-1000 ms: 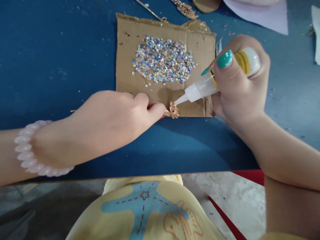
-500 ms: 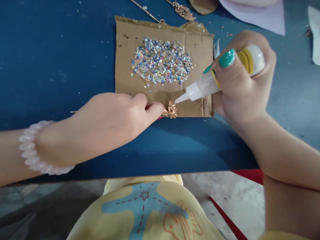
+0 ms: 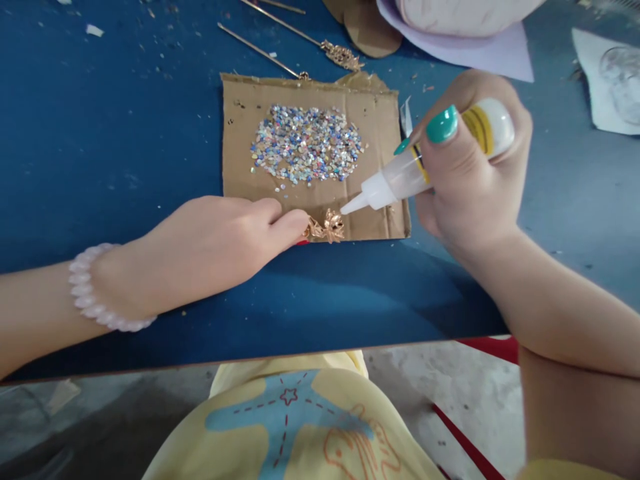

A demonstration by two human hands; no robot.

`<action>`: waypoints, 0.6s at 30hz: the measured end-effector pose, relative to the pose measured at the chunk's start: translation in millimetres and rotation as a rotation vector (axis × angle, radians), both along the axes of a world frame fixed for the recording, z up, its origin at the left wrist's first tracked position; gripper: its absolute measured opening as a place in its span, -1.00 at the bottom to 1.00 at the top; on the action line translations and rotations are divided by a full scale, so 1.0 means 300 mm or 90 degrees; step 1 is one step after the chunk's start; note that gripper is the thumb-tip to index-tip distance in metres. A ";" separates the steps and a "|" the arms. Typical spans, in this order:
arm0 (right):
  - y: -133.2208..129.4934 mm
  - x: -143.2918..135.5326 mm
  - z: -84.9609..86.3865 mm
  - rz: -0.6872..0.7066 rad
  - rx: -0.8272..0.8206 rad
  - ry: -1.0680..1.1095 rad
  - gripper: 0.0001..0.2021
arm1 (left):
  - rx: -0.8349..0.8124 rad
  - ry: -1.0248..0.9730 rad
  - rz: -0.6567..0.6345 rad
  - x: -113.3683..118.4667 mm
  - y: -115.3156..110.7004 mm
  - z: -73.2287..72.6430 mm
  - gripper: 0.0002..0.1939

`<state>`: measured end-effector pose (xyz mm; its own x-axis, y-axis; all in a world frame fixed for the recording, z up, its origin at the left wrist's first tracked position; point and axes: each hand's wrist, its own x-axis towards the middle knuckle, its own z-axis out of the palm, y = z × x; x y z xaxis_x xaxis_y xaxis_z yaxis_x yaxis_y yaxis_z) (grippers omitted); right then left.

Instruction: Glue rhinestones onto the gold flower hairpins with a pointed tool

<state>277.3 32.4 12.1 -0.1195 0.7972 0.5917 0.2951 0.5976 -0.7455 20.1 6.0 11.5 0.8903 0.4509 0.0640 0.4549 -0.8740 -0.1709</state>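
My left hand (image 3: 215, 240) is closed, pinching a gold flower hairpin (image 3: 333, 227) over the near edge of a cardboard sheet (image 3: 377, 123). The flower head sticks out past my fingertips; most of the stem is hidden under the hand. Wrapped in my right hand (image 3: 470, 170) is a white glue bottle (image 3: 405, 177) with a yellow label, tilted down to the left. Its nozzle tip is right beside the flower's petals; whether they touch I cannot tell. A pile of small shiny blue, white and pink flakes (image 3: 307, 143) lies on the cardboard.
Beyond the cardboard lie gold hairpins, one with an ornate head (image 3: 343, 55). Brown rounded pieces (image 3: 373, 30) and a lilac sheet (image 3: 480, 53) under a pale object are at the back. A printed paper (image 3: 610, 83) lies far right on the blue table (image 3: 125, 133).
The view has shifted, so the cardboard and both hands appear further left and slightly lower. The flower head has turned a little in my left fingers. The nozzle stays close to it.
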 end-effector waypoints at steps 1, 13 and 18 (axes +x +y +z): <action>0.000 0.002 0.003 0.008 0.008 -0.003 -0.55 | 0.007 -0.012 -0.007 -0.003 0.004 -0.005 -0.71; 0.006 0.012 0.011 0.043 0.050 0.006 -0.59 | 0.049 -0.014 -0.020 -0.010 0.011 -0.016 -0.70; -0.002 0.008 0.012 0.043 0.028 -0.004 -0.61 | 0.050 -0.001 -0.024 -0.010 0.010 -0.009 -0.69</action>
